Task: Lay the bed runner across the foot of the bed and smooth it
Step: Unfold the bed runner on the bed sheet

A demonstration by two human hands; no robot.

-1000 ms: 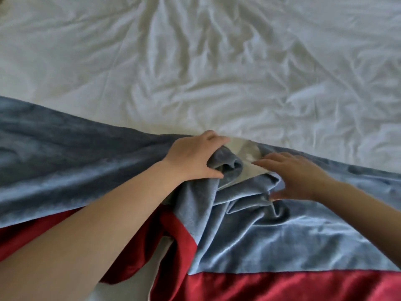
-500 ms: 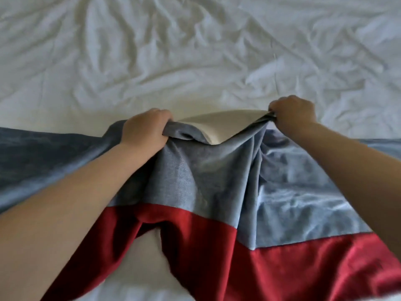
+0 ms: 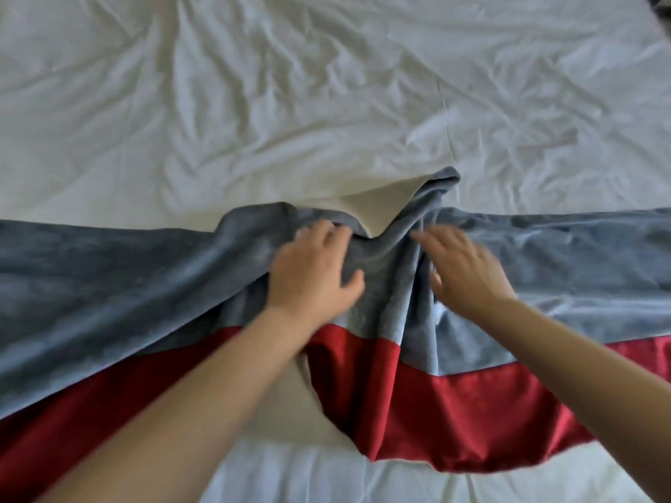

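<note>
We rest our left hand (image 3: 312, 277) and right hand (image 3: 461, 270), fingers spread and gripping nothing, on the soft, limp runner (image 3: 109, 285), probably best pinched at its bunched far edge.

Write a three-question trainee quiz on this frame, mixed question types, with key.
1. True or false: the bed runner lies flat along its whole length.
2. Which band of the runner is nearest the person? A grey-blue, B red, C green.
3. Fill in: the left hand and right hand both rest on the ____ band.
Key: 1 false, it is bunched in the middle; 2 B; 3 grey-blue.
</note>
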